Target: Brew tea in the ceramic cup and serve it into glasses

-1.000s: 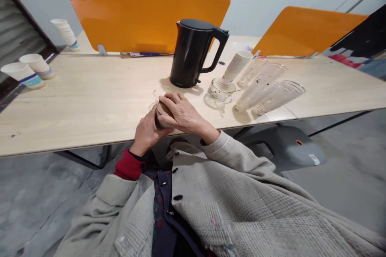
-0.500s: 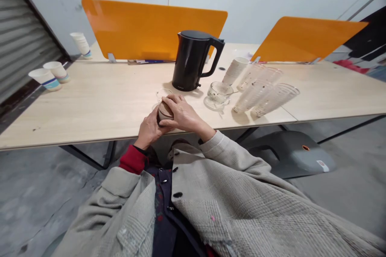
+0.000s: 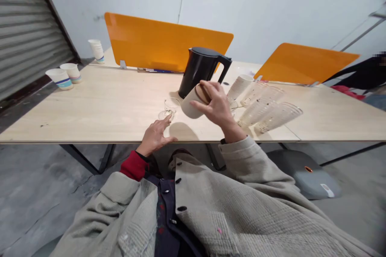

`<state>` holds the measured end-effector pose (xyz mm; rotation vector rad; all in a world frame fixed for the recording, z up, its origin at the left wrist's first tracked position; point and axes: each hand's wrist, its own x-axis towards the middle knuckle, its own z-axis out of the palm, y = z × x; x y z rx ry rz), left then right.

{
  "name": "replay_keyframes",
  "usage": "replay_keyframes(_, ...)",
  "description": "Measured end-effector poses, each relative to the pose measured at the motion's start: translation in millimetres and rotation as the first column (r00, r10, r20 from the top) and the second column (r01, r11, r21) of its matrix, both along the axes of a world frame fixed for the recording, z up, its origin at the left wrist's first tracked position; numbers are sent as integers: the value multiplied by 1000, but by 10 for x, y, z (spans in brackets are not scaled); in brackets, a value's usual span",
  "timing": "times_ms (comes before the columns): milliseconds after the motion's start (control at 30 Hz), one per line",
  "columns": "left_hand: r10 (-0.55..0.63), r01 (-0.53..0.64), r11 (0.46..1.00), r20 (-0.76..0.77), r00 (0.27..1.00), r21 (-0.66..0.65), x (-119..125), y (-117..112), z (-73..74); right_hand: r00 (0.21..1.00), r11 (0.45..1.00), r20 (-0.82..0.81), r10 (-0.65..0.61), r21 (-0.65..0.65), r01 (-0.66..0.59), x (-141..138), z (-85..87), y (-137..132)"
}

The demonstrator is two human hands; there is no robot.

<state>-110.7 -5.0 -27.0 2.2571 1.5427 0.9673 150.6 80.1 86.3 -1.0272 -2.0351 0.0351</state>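
My right hand (image 3: pixel 217 106) is closed round a beige jar with a brown lid (image 3: pixel 193 103), lifted above the table and tilted to the left. My left hand (image 3: pixel 156 134) rests on the table's near edge with its fingers stretched out, the fingertips touching the base of a small clear glass (image 3: pixel 170 107). A black electric kettle (image 3: pixel 200 69) stands just behind the jar.
Several clear ribbed glasses (image 3: pixel 265 110) and a white paper cup (image 3: pixel 239 85) lie to the right of the kettle. Two orange dividers (image 3: pixel 163 42) stand along the back of the wooden table (image 3: pixel 99 108). Paper cups (image 3: pixel 60 77) sit at far left.
My right hand lifted the jar off the table and tilted it. My left hand let go of it and moved to the small glass. The view swung upward.
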Motion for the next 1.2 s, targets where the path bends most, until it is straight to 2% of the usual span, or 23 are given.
replay_keyframes(100,-9,9,1000,-46,999,2,8,-7,-6,999,997,-3,-49,55,49,-54,167,426)
replay_keyframes(167,-19,19,1000,-51,999,8,6,-11,-11,998,996,9,-69,51,68,-207,198,734)
replay_keyframes(300,-42,43,999,-20,999,3,4,-24,-18,994,995,68,-88,-32,90,-639,102,1229)
replay_keyframes(467,-68,70,997,60,996,-24,12,-52,-15,980,990,197,-33,-130,60,-1086,-114,1554)
replay_keyframes(567,-79,82,996,95,992,-31,13,-63,-23,962,982,266,53,-186,-3,-1247,-242,1673)
replay_keyframes(667,-80,83,996,108,991,-27,10,-71,-35,943,970,322,84,-244,-3,-1345,-343,1750)
replay_keyframes(800,-72,74,997,100,992,-22,10,-79,-46,918,975,386,92,-223,-4,-1387,-400,1789)
replay_keyframes(967,-78,79,997,82,994,-8,17,-83,-61,856,977,503,122,-215,-13,-1377,-351,1794)
replay_keyframes(1200,-61,61,998,-2,998,-25,55,-90,-20,776,974,613,148,-227,-7,-1392,-173,1669)
